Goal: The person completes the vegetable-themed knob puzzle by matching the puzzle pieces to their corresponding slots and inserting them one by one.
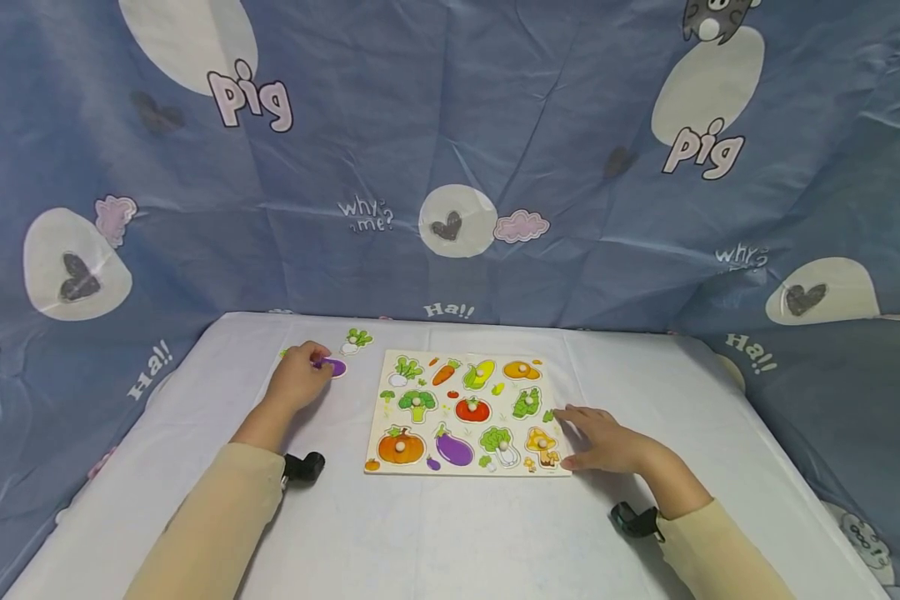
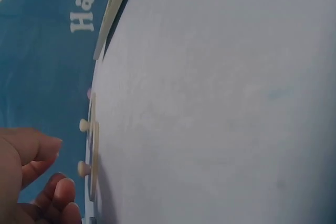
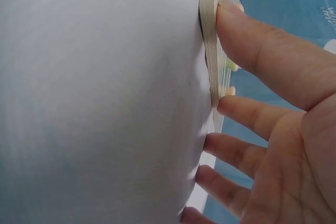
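Observation:
My left hand [image 1: 300,377] is over a loose purple eggplant puzzle piece [image 1: 337,367], left of the board. In the left wrist view its fingertips [image 2: 64,188] are parted beside a small round knob [image 2: 83,169], with nothing between them. Just beyond lies a white radish piece with green leaves [image 1: 355,341]. My right hand [image 1: 607,440] has its fingers extended, thumb and forefinger touching the right edge of the wooden vegetable puzzle board [image 1: 468,470]. In the right wrist view the thumb [image 3: 247,32] rests at the board's edge.
Knobbed pieces sit in the board, among them a pumpkin [image 1: 401,447], a tomato [image 1: 472,409] and a broccoli [image 1: 417,403]. A bit of green shows behind the left hand. White cloth [image 1: 450,533] covers the table, and a blue printed curtain [image 1: 390,275] hangs behind it.

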A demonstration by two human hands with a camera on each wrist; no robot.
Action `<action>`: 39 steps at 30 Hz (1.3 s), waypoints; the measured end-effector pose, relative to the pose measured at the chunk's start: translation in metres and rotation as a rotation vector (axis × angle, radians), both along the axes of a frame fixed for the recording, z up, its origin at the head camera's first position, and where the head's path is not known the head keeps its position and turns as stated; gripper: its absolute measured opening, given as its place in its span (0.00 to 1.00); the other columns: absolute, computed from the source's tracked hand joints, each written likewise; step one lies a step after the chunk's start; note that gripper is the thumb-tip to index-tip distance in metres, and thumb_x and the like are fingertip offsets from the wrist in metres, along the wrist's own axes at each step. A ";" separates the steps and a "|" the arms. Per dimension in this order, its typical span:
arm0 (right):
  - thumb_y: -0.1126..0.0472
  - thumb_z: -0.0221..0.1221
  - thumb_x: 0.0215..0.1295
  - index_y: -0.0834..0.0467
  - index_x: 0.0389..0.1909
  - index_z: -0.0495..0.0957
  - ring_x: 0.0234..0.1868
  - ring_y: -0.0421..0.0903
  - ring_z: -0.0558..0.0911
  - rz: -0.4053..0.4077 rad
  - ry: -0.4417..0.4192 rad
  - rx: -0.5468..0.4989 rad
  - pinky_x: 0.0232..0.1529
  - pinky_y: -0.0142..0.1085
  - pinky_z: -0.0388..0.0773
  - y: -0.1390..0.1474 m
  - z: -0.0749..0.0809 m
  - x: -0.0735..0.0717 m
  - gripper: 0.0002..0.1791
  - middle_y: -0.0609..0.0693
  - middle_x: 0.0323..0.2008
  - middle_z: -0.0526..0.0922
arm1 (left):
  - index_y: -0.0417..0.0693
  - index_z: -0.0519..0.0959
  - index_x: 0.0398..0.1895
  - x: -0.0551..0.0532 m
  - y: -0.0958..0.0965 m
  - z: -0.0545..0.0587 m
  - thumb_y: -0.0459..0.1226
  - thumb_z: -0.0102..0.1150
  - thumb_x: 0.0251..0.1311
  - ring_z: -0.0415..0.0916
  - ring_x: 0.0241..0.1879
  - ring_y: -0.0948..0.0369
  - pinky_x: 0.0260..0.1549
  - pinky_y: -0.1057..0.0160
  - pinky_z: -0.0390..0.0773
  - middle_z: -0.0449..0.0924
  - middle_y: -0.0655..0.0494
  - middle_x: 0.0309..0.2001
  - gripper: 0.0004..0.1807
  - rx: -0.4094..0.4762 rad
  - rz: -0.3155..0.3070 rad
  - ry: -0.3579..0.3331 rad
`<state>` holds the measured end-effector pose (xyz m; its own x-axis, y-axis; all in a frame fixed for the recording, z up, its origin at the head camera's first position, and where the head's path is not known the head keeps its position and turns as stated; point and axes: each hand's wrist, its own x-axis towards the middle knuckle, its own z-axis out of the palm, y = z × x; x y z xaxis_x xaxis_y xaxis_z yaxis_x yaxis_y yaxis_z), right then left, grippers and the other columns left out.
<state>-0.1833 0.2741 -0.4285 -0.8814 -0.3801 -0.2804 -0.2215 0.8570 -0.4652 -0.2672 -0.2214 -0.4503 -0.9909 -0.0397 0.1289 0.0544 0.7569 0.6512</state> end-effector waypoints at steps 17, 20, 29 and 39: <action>0.44 0.72 0.56 0.57 0.75 0.61 0.74 0.68 0.51 -0.006 -0.007 -0.007 0.67 0.67 0.52 -0.001 0.000 -0.001 0.50 0.66 0.75 0.55 | 0.32 0.77 0.47 -0.009 -0.003 -0.001 0.32 0.54 0.65 0.75 0.44 0.45 0.49 0.46 0.72 0.76 0.38 0.43 0.12 -0.074 0.011 -0.060; 0.45 0.72 0.55 0.57 0.75 0.61 0.74 0.69 0.51 -0.009 -0.006 -0.010 0.67 0.67 0.53 -0.001 0.001 -0.001 0.50 0.66 0.75 0.55 | 0.34 0.78 0.46 -0.011 -0.003 -0.001 0.32 0.53 0.66 0.74 0.41 0.47 0.45 0.47 0.73 0.76 0.41 0.41 0.11 -0.082 0.014 -0.073; 0.45 0.72 0.55 0.57 0.75 0.62 0.74 0.69 0.51 -0.013 -0.008 -0.003 0.66 0.68 0.52 -0.002 0.001 0.000 0.50 0.66 0.75 0.55 | 0.36 0.77 0.45 -0.012 -0.004 -0.001 0.32 0.52 0.69 0.74 0.40 0.49 0.43 0.50 0.72 0.77 0.44 0.39 0.09 -0.089 0.001 -0.113; 0.45 0.72 0.55 0.56 0.75 0.61 0.74 0.68 0.51 -0.022 -0.016 -0.004 0.67 0.68 0.52 -0.002 0.002 0.001 0.50 0.66 0.75 0.55 | 0.34 0.75 0.45 -0.004 0.000 0.004 0.32 0.51 0.70 0.74 0.38 0.49 0.42 0.51 0.72 0.76 0.45 0.35 0.08 -0.088 -0.057 -0.096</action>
